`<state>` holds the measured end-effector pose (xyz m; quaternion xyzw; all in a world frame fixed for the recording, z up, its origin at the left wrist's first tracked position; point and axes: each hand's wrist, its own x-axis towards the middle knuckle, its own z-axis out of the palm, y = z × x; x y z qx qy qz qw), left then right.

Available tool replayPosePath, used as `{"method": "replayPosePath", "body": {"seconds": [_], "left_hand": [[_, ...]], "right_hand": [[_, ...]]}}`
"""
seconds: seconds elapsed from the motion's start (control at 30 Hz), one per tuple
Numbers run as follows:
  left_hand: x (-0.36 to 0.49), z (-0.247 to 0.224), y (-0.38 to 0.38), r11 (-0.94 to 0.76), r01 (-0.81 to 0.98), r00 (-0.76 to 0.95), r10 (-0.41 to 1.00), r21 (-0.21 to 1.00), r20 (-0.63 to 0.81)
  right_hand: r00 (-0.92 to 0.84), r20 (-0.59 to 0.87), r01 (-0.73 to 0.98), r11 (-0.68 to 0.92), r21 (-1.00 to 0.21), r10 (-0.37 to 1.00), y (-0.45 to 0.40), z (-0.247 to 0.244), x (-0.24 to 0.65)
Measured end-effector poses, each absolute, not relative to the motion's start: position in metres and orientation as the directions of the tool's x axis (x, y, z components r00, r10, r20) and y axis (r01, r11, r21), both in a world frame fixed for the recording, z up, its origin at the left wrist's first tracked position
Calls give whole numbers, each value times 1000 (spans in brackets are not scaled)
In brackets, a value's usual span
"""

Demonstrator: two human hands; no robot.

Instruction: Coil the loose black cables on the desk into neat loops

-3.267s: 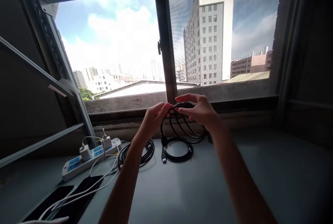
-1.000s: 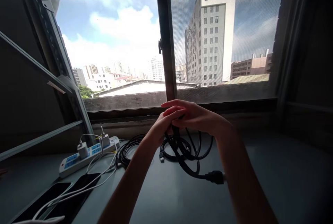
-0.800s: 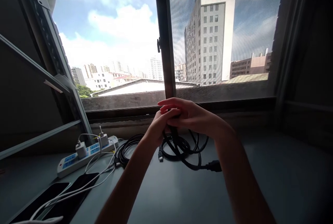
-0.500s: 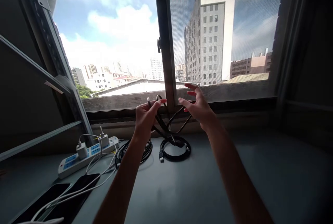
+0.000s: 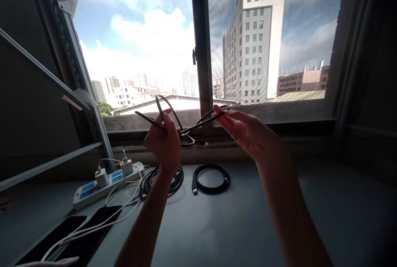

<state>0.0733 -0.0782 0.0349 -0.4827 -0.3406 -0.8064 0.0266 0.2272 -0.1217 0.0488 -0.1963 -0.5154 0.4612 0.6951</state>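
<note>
Where the held black cable [image 5: 192, 127] lies, head view: strung in the air between the hands, raised over the far side of the counter [image 5: 217, 230], in front of the window frame [image 5: 203, 31].
Left hand [image 5: 164, 143]: clenched around the cable, thumb pressed on it; a loop stands up from this grip and a bend juts out to the left.
Right hand [image 5: 248, 134]: half curled, fingertips pinching a bend of the cable, the palm turned to the left.
Cable's long axis: left to right, climbing from the strand crossing toward the right fingertips.
Strand crossing [image 5: 183, 134]: just right of the left hand, which is the nearer; the right hand is farther off, to its right.
Loose connector [image 5: 202, 143]: hanging between the hands, just below the strands, tip toward the right.
Coiled USB cable [image 5: 214, 191]: flat on the counter, on the near side of the hanging connector, touched by neither hand.
Larger black cable coil [image 5: 177, 186]: on the counter, left of the USB coil, partly hidden by the left forearm.
Power strip [image 5: 114, 178]: farther left, apart from both hands.
</note>
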Motion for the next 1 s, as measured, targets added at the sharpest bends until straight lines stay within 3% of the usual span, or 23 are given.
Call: {"method": "replayPosePath", "body": {"seconds": [0.13,0.2,0.33,0.53,0.83,1.0], "left_hand": [[76,34,-81,-756,411,-539,250,510,804],[79,33,-84,-758,411,-528,255,507,810],[81,32,-87,-766,442,-476,240,466,846],[69,34,-73,-817,319,-493,291,481,820],[48,40,-62,-775,458,-484,193,435,854],[36,46,-62,-764,435,-374,329,477,867]], "right_hand": [[-292,592,-307,513,-802,751,-127,48,219],[-366,573,-244,518,-820,734,-129,46,213],[-259,619,-254,566,-784,741,-127,44,202],[14,640,-368,599,-711,768,-132,52,218],[115,647,-97,657,-748,754,-163,62,264],[169,636,-80,654,-752,753,-172,64,263]]}}
